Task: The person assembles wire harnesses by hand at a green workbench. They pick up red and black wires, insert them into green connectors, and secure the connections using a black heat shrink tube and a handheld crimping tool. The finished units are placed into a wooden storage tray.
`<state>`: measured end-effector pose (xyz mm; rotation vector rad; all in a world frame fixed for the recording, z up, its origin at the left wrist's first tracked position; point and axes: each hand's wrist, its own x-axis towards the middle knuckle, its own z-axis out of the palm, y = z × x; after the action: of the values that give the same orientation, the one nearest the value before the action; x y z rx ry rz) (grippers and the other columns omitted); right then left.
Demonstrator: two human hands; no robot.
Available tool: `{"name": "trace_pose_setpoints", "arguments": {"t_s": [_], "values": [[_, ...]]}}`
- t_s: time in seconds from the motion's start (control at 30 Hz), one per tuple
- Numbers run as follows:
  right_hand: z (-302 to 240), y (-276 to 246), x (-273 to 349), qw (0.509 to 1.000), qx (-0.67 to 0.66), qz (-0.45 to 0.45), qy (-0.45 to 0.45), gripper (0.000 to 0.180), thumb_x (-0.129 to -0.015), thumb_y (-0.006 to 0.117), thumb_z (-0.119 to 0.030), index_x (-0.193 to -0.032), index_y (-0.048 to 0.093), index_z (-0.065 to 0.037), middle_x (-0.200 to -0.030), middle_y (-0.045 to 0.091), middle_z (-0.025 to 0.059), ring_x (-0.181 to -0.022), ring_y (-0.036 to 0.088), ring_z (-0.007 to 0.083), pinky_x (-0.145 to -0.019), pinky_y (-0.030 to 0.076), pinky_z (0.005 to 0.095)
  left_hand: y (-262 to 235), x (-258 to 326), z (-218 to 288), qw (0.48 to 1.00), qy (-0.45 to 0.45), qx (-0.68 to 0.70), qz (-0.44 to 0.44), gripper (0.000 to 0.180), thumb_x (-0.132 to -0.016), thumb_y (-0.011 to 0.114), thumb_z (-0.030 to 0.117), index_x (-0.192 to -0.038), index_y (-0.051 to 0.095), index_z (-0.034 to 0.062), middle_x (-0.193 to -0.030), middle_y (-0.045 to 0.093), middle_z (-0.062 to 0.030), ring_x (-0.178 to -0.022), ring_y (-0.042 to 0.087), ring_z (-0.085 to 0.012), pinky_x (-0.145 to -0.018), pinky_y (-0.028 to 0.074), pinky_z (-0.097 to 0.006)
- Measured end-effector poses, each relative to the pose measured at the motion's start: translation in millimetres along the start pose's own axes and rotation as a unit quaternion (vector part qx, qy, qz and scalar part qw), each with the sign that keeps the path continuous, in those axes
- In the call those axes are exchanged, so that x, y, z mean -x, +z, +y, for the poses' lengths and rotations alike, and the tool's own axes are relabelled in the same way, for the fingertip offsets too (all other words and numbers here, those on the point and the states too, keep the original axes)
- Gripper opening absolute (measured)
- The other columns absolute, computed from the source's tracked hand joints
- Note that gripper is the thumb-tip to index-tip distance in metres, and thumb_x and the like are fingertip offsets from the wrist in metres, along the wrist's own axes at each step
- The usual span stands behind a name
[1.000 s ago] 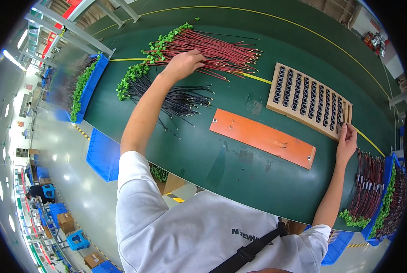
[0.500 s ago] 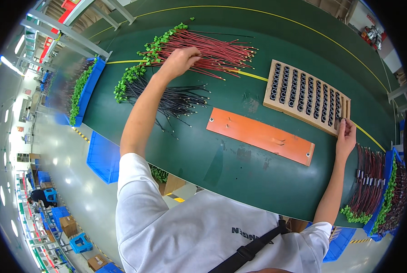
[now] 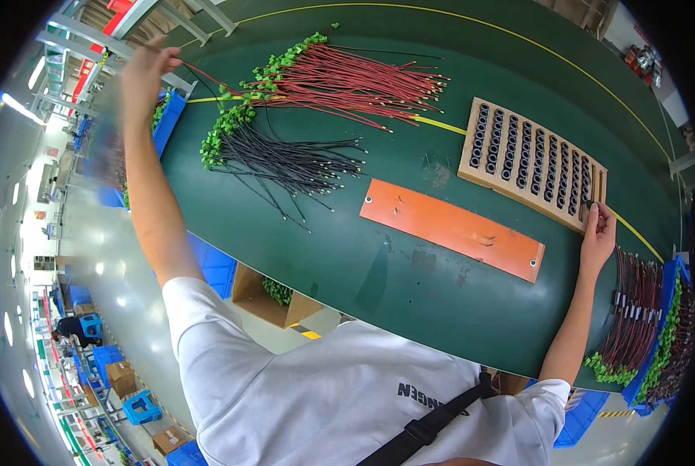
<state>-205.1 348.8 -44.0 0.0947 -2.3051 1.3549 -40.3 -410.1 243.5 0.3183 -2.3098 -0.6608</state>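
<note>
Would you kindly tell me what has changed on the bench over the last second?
The left hand has lifted off the red wire pile and swung up to the left, pulling out one red wire pinched in its fingers. The right hand stayed at the corner of the wooden tray; the black wires and orange plate lie unmoved.

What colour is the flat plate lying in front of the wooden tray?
Orange: the flat plate shows best in the head view.

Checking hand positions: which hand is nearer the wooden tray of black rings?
Right. The right hand touches the wooden tray's near corner; the left hand is raised far left, holding a red wire.
</note>
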Motion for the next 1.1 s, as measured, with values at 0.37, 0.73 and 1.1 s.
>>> {"name": "trace_pose_setpoints", "arguments": {"t_s": [0.37,0.73,1.1], "values": [[14.3,-5.1,-2.9,0.997,-0.078,0.002,-0.008,0.029,-0.106,0.061,-0.019,-0.122,0.062,0.005,-0.099,0.068,0.0045,-0.081,0.058,0.007,-0.072,0.051,0.0228,51.1,0.4,-5.8,0.992,0.071,0.08,0.074,0.028,-0.103,0.063,0.014,-0.124,0.071,-0.0023,-0.104,0.078,-0.0082,-0.093,0.074,-0.0145,-0.087,0.056,-0.026],[-152.2,26.0,59.7,0.807,-0.515,-0.157,0.242,0.017,-0.102,0.044,-0.017,-0.095,0.057,-0.007,-0.082,0.049,0.0009,-0.062,0.038,0.0093,-0.053,0.029,0.0265,230.9,150.4,167.3,0.908,0.297,0.131,-0.265,0.016,-0.096,0.066,0.009,-0.107,0.073,-0.0006,-0.081,0.061,-0.0139,-0.072,0.059,-0.0269,-0.069,0.05,-0.036],[-151.6,29.8,90.6,0.869,-0.41,-0.226,0.158,0.024,-0.107,0.056,-0.018,-0.124,0.061,-0.001,-0.087,0.052,-0.0011,-0.069,0.04,0.0047,-0.06,0.034,0.0224,271.5,197.4,211.3,0.871,0.126,0.245,-0.406,0.02,-0.099,0.065,0.009,-0.112,0.072,-0.0043,-0.08,0.062,-0.0115,-0.068,0.058,-0.021,-0.065,0.047,-0.034]]}}
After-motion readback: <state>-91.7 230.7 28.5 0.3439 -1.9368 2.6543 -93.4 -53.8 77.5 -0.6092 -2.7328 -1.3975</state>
